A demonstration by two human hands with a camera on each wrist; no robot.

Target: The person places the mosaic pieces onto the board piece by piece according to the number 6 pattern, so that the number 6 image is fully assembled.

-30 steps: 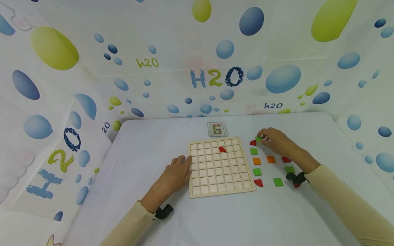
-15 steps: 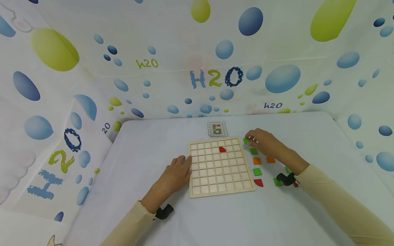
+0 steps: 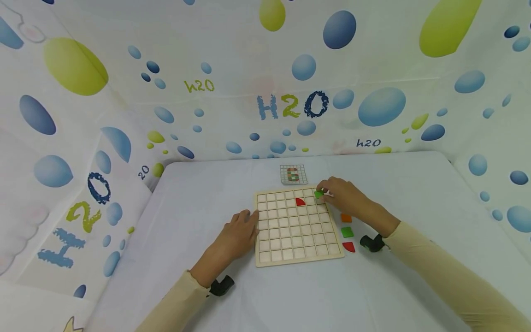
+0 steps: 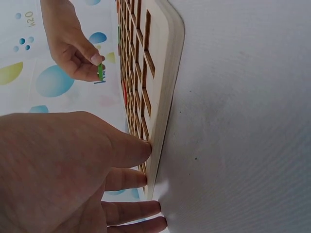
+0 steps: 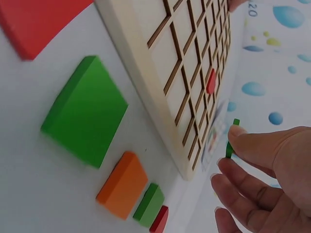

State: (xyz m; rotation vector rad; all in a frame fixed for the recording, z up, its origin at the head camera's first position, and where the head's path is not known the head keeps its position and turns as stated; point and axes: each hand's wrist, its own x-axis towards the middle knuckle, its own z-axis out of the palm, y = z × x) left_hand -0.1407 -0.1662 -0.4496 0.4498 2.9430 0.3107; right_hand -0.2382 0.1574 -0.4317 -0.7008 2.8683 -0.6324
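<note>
Over the upper right corner of the wooden grid board [image 3: 293, 229], my right hand [image 3: 346, 198] pinches a green square tile [image 3: 318, 194] between thumb and fingertips. The tile [image 5: 232, 140] is held above the board in the right wrist view, seen edge-on. My left hand [image 3: 238, 235] rests at the board's left side. In the left wrist view its thumb and fingertips [image 4: 138, 149] touch the rim, with the lower fingers reaching the tablecloth. One red quarter-circle tile [image 3: 300, 202] lies in a cell near the top of the grid; the other visible cells hold no tile.
A small pattern card [image 3: 292, 174] with a coloured figure on a grid lies behind the board. To the board's right are an orange square [image 3: 346, 217], a green square [image 3: 347, 232] and a red quarter-circle [image 3: 349, 247]. My right forearm hides other tiles there.
My right hand has carried the green square tile leftward, from the loose tiles to above the board's upper right corner. The left hand stays in place.
</note>
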